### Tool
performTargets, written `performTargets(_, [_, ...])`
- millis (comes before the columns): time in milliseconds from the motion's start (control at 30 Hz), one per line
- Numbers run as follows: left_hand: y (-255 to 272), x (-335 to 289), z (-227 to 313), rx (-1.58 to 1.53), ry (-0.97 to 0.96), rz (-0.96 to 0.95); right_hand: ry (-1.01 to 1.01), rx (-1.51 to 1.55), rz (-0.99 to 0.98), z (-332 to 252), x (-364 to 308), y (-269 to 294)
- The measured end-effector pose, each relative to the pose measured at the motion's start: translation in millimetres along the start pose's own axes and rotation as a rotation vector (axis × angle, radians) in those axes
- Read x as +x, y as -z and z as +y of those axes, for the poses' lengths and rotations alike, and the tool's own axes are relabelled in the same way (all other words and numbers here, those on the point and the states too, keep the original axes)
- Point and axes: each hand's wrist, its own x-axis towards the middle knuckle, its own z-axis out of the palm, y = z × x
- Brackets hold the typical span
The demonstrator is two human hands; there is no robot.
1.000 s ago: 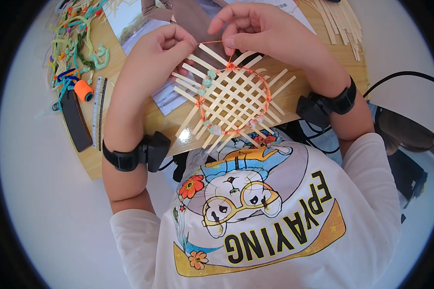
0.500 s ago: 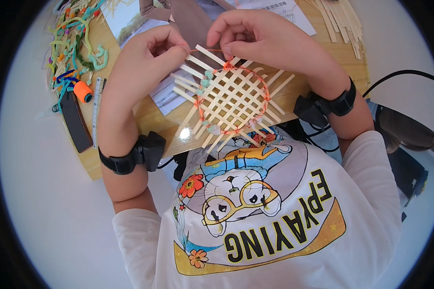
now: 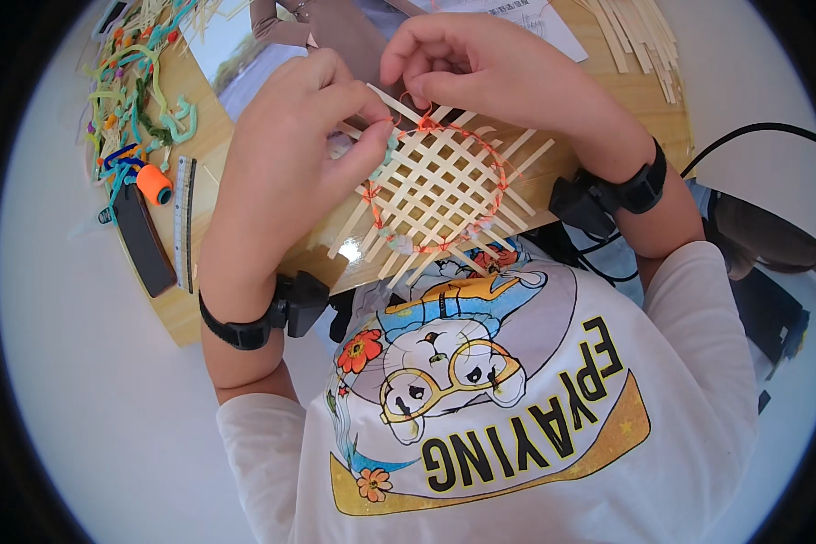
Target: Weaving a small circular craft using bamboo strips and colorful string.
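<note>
A round lattice (image 3: 440,189) of crossed pale wooden strips lies at the table's near edge, the strip ends sticking out all round. Orange thread (image 3: 502,172) is wound about its rim, with pale green and whitish tufts in places. My left hand (image 3: 313,136) is closed in a pinch at the lattice's upper left, on the loose orange thread; it covers some strip ends there. Above the top rim my right hand (image 3: 471,68) has its fingers curled, thumb and forefinger close together at a small loop of this thread. Its fingertips are partly hidden.
Coloured fuzzy stems (image 3: 140,82) lie heaped at the far left, by an orange thread spool (image 3: 154,184), a dark flat case (image 3: 143,240) and a ruler (image 3: 184,222). Printed sheets (image 3: 544,23) lie beyond my hands. Loose wooden strips (image 3: 639,41) are at the far right.
My left hand has moved right and nearer, over the lattice's upper left edge. The thread stretched between my hands has gone slack into a loop. My right hand has shifted slightly left.
</note>
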Motion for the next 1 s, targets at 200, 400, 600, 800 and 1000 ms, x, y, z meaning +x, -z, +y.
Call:
performTargets(200, [-14.0,4.7,2.5,-0.165,0.149,0.052,0.023,-0.041,0.019,-3.4,-0.3,1.5])
performTargets(400, [-24.7,3.3,-5.9,-0.145,0.118,0.050,-0.323,-0.141,0.117,-64.3,-1.1,11.4])
performTargets(600, [-23.1,3.1,-3.8,-0.139,0.129,0.069,0.012,-0.417,0.191,-63.3,-36.8,10.6])
performTargets(800, [-27.3,3.4,-5.2,-0.041,0.088,0.089,0.260,-0.463,0.305,-31.4,-31.1,-13.3])
performTargets(1000, [-29.6,4.0,-5.1,0.017,0.045,0.114,0.308,-0.634,0.397,-3.9,-21.1,-21.2])
